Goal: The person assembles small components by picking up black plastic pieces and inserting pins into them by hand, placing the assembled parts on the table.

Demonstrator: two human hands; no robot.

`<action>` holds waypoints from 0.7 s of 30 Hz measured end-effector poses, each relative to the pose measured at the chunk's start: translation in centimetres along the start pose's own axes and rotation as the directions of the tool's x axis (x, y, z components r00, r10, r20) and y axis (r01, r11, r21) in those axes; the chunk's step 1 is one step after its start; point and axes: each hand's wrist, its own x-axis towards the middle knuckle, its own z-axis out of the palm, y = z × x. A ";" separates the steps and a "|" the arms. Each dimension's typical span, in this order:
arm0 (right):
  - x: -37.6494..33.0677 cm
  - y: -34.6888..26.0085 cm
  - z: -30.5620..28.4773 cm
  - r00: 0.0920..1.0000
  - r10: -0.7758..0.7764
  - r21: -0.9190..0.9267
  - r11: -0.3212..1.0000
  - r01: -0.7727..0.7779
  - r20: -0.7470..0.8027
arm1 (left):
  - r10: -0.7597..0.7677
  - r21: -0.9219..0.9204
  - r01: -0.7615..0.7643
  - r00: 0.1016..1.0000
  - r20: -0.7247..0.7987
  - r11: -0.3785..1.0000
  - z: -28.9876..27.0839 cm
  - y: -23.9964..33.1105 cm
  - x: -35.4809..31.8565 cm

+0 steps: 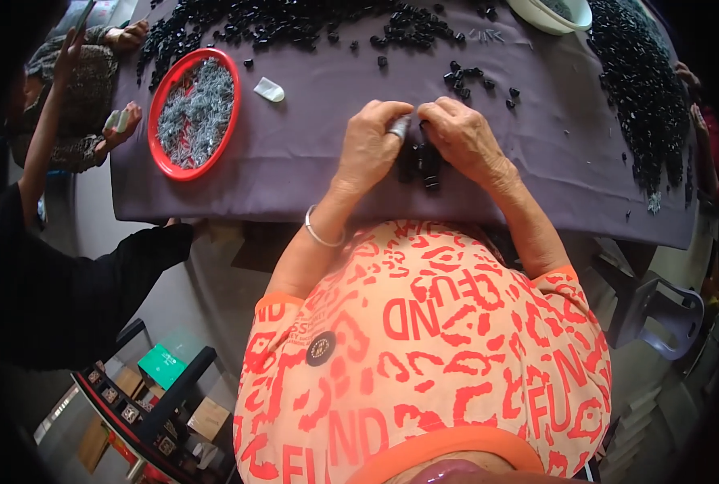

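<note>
My left hand [373, 143] and my right hand [462, 139] meet over the grey-purple tablecloth [311, 153], fingertips together. Between the left thumb and fingers is a small silver-grey metal piece [399, 127]. My right hand rests on a short row of small black plastic parts [422, 164] lying on the cloth, and its fingers pinch at one of them. A silver bangle [321, 235] circles my left wrist.
A red oval tray [229, 97] of grey metal pieces lies at the left. Heaps of black parts [279, 20] run along the far edge and down the right side [638, 89]. A white bowl [549, 16] stands at the back. Other people sit at the left [77, 89] and right [702, 121].
</note>
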 end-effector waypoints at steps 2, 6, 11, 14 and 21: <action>0.0 0.0 0.1 0.995 -0.043 0.000 0.999 0.043 -0.086 | -0.180 -0.180 0.209 0.969 0.167 0.961 -0.6 0.6 0.6; 0.4 -0.7 -0.6 0.998 0.065 0.045 0.997 -0.066 0.008 | -0.327 -0.302 0.450 0.865 0.381 0.841 -0.6 1.3 1.2; 0.4 -0.9 -0.9 0.999 0.028 0.107 0.994 -0.025 -0.022 | -0.391 -0.270 0.546 0.796 0.461 0.793 -0.8 1.3 2.6; 0.3 -0.9 -0.9 0.999 0.014 0.144 0.990 -0.007 -0.047 | -0.351 -0.284 0.533 0.791 0.501 0.797 -1.2 1.0 2.7; 0.2 -0.6 -0.9 0.998 0.010 0.229 0.973 0.006 -0.068 | -0.373 -0.180 0.532 0.760 0.532 0.827 -1.4 1.1 3.0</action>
